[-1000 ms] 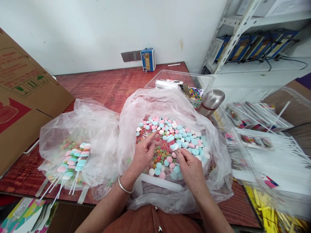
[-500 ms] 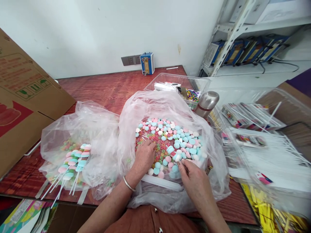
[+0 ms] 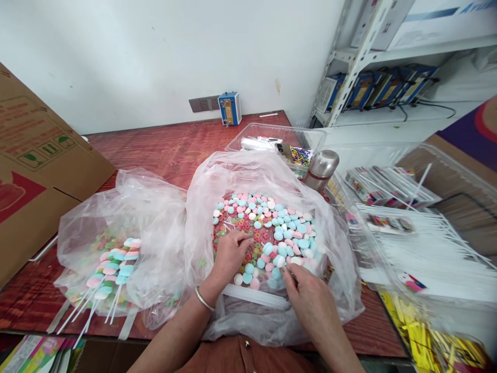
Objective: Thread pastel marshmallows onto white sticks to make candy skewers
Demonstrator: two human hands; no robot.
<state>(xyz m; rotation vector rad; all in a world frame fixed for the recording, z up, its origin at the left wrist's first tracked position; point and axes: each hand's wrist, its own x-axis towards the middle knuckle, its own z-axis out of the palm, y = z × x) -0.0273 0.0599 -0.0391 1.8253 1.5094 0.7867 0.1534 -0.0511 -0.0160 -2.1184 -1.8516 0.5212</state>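
My right hand [image 3: 310, 292] is closed, thumb against fingers, at the lower end of a candy skewer [image 3: 273, 255]. Blue, red and white pieces are threaded on the skewer, and its tip points up and left. My left hand [image 3: 231, 254] hovers low over gummy rings [image 3: 256, 237], its fingers curled together; whatever they pinch is hidden. Pink, blue and white marshmallows [image 3: 297, 228] lie around the rings, inside a tub lined with a clear plastic bag [image 3: 202, 191]. The tub's white rim [image 3: 256, 296] shows at the front.
Finished candy skewers [image 3: 116, 261] lie on another plastic bag [image 3: 151, 207] at left. A cardboard box [image 3: 42, 150] stands behind them. A steel flask [image 3: 321, 168] and a clear bin [image 3: 272, 129] are behind the tub. White sticks [image 3: 419, 254] fill a bin at right.
The whole view has shifted slightly. My left hand has moved a little over the gummy rings, its fingers pointing further right. My right hand keeps its hold on the skewer.
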